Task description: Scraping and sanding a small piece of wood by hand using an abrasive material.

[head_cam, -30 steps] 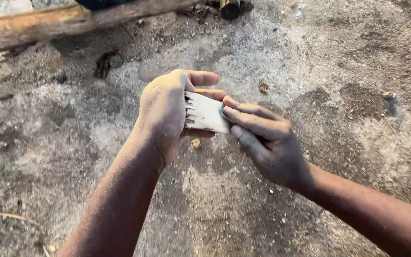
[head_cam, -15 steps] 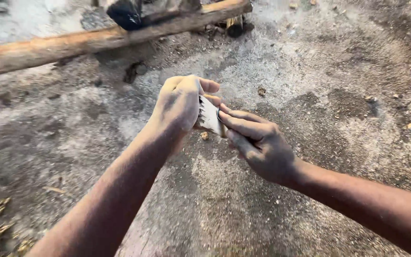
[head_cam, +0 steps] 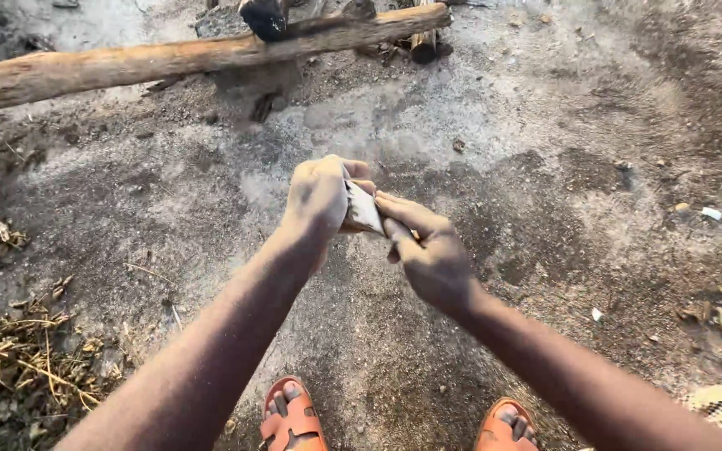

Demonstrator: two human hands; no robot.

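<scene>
Two hands met over bare, ashy ground (head_cam: 545, 125), with a long log (head_cam: 169, 58) lying at the far left. Left hand (head_cam: 317, 196) was clamped around a small pale card (head_cam: 363, 209); right hand (head_cam: 428, 250) pinched its near edge.

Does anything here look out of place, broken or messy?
Nothing looks broken. Both hands, left hand and right hand, hold a small pale card-like piece over bare ashy ground. The ground is untidy: dry twigs at left, scattered scraps at right, and a log lying across the top.
</scene>
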